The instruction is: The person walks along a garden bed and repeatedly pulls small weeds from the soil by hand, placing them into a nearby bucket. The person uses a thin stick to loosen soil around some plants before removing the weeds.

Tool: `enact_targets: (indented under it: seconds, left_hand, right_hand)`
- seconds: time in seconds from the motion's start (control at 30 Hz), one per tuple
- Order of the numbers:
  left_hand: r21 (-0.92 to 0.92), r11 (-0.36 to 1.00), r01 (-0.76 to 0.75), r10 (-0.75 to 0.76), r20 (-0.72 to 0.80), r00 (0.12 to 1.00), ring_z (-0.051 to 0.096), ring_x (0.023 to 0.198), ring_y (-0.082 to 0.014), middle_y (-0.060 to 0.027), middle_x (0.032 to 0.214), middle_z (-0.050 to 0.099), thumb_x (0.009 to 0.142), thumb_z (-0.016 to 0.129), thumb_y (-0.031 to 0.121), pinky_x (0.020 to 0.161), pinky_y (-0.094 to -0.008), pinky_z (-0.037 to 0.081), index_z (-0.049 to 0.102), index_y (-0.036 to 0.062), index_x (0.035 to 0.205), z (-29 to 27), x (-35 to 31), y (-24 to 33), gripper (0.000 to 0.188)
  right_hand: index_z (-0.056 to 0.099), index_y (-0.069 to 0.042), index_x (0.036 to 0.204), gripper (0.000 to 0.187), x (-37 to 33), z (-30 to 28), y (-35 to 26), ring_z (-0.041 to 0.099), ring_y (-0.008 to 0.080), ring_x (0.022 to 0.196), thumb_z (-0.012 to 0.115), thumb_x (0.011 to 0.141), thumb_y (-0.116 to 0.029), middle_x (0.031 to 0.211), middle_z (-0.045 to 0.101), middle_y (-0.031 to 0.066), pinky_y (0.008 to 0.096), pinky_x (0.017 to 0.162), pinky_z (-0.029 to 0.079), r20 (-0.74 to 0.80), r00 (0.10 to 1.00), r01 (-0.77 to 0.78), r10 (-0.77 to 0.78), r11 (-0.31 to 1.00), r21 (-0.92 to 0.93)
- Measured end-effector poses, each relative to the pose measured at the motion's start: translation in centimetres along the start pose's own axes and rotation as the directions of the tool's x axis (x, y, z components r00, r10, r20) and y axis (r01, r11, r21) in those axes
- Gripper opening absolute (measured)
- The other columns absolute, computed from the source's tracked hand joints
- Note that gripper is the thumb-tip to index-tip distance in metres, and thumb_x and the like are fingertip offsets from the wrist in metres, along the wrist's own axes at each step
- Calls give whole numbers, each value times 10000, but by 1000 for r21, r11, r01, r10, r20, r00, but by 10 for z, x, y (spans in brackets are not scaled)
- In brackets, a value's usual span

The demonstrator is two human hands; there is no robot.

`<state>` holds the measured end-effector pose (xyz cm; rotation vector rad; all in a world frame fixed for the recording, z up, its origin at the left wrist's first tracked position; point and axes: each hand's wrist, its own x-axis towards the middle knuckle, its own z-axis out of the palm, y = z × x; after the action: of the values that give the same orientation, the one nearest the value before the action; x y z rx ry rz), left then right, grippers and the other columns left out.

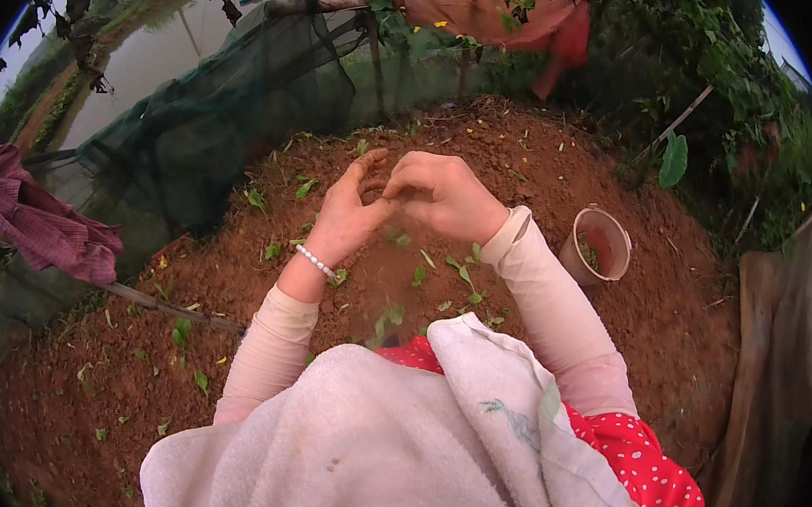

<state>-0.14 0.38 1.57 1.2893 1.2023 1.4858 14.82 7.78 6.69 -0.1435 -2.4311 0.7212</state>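
My two hands meet over the soil bed near the middle of the head view. My left hand (344,207) has its fingers curved and parted from the thumb, with brown soil on the fingertips and no object visible in it. Beside it, my right hand (449,197) is closed, fingertips pinched together close to the left thumb and fingers. Whatever lies in that pinch, if anything, is hidden. Below the hands, small green seedlings (464,273) stand or lie scattered on the reddish-brown soil (656,351).
To the right stands a pale bucket (570,255) with some greenery inside. Dark green netting (193,126) and a red cloth (508,9) border the far side. A checked garment (24,207) hangs at left by a wooden pole (162,303). Brown sheeting (778,348) hangs at right.
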Motion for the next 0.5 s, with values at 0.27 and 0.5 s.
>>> enact_targets:
  seconds: [0.27, 0.5]
  left_hand:
    - [-128, 986, 109, -101, 64, 993, 524, 955, -161, -134, 1043, 534, 672, 645, 73, 732, -266, 467, 405, -24, 1187, 1, -3, 7, 577]
    - [-184, 967, 176, -159, 104, 982, 521, 951, -157, -112, 1042, 535, 730, 616, 70, 744, -266, 461, 460, -36, 1121, 3, -3, -1, 435]
  right_hand:
    - [565, -11, 704, 136, -7, 2, 1, 545, 232, 628, 607, 575, 5, 696, 538, 106, 304, 548, 428, 7, 996, -84, 84, 996, 17]
    - [561, -3, 693, 118, -18, 8, 11, 540, 155, 573, 622, 592, 0, 639, 545, 73, 261, 514, 422, -155, 983, -82, 95, 993, 91]
